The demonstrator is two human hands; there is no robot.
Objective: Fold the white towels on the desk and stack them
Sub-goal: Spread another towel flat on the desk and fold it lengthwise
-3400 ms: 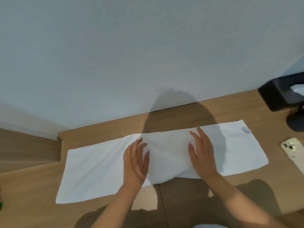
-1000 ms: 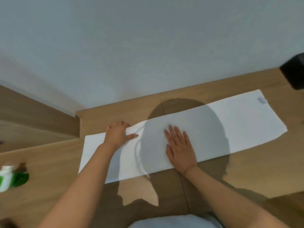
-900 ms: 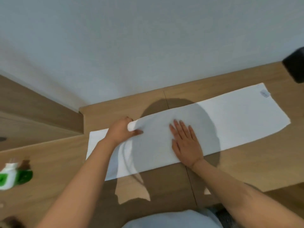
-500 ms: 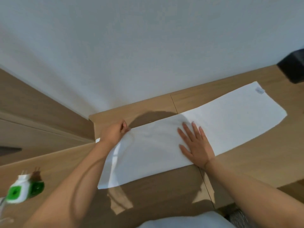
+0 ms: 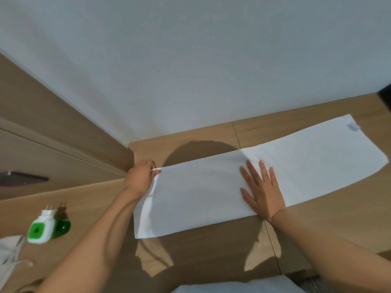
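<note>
A long white towel (image 5: 300, 163) lies flat across the wooden desk (image 5: 211, 246), folded lengthwise, with a small grey label near its far right corner. My left hand (image 5: 140, 178) sits at the towel's far left corner and pinches the edge there. My right hand (image 5: 261, 189) lies flat with spread fingers on the middle of the towel, pressing it onto the desk.
A green and white plug-in device (image 5: 45, 225) lies on the desk at the left. White cloth (image 5: 8, 250) shows at the left edge. A dark object (image 5: 386, 98) sits at the far right. The wall runs close behind the towel.
My left hand has slid leftward along the towel's far edge to the left corner, smoothing the cloth. My right hand stays flat on the middle. The view has swung left.
</note>
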